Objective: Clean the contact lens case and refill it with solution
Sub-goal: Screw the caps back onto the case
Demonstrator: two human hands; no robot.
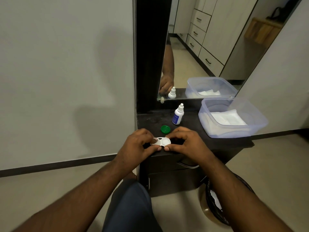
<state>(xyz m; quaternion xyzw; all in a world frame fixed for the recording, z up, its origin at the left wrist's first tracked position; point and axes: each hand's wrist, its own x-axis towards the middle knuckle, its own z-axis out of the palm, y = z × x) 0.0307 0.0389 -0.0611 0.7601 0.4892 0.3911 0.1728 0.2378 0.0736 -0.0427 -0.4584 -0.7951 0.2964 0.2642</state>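
One white contact lens case [161, 142] sits at the front edge of the dark counter [197, 131], its two round wells joined side by side, the right one uncapped and pale inside. The left hand [137, 144] pinches its left end; the right hand [185, 143] pinches its right side. One green cap [165, 129] lies just behind it. One white solution bottle [178, 114] stands upright farther back, beside one clear plastic tub [232, 131] holding white tissues [229, 118].

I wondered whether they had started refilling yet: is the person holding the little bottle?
No, the bottle stands by itself on the table, while both the left hand and right hand hold the white case.
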